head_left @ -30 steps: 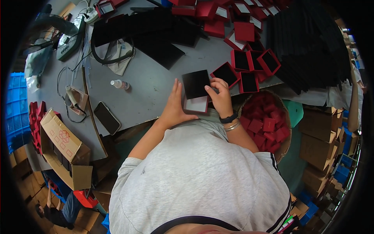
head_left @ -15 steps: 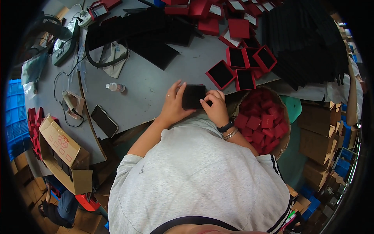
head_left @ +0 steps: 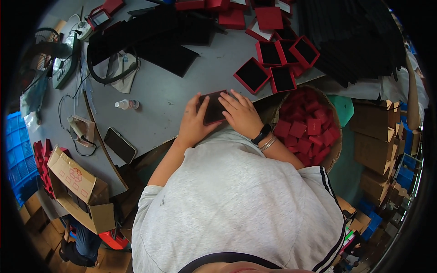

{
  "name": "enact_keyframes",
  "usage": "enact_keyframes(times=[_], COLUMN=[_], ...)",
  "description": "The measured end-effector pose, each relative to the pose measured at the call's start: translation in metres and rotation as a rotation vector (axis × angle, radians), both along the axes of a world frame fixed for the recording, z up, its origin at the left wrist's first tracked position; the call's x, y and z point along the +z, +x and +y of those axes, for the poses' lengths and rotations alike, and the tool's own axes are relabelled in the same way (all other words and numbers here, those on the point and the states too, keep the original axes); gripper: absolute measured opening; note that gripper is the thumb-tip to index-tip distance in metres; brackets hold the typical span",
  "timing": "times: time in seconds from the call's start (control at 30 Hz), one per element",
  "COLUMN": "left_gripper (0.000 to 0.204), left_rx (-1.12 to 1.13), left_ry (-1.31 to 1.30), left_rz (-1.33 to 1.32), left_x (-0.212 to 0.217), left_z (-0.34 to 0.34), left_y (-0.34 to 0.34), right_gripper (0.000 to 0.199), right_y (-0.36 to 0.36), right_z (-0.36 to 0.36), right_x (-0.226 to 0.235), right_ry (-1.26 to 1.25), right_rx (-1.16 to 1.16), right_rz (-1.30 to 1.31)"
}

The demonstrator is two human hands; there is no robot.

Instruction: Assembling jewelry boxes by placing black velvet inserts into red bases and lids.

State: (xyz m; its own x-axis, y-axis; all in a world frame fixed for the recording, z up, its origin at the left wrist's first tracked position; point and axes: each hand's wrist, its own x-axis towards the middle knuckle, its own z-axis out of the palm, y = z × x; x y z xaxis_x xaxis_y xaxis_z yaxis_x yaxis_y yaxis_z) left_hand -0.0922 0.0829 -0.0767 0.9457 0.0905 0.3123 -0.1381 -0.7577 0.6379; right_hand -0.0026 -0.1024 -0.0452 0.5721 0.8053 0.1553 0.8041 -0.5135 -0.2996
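Red-edged box [head_left: 214, 112] is gripped by the curled left hand [head_left: 193, 125]; right hand [head_left: 246, 120] slants over it, fingers [head_left: 230, 101] straight, slightly parted.

That grey worktop [head_left: 159, 102] there carries a phone [head_left: 120, 145], a small white bottle [head_left: 127, 104], open red boxes [head_left: 251, 75] and black sheets [head_left: 170, 59].
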Motion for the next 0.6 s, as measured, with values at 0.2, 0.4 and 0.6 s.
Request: enact_keyframes(times=[0.2, 0.4, 0.6], left_gripper=[0.078, 0.084, 0.082], left_rx=[0.005, 0.003, 0.005], left_ry=[-0.033, -0.006, 0.069], left_rz=[0.021, 0.136, 0.173], left_x=[-0.002, 0.011, 0.019], left_z=[0.003, 0.008, 0.015], left_y=[-0.001, 0.005, 0.01], right_gripper=[0.046, 0.047, 0.039], right_y=[-0.001, 0.01, 0.017], right_z=[0.006, 0.019, 0.01], right_x=[0.002, 0.01, 0.008], right_ry=[-0.022, -0.074, 0.057], right_rx=[-0.022, -0.025, 0.096], right_rz=[-0.014, 0.06, 0.097])
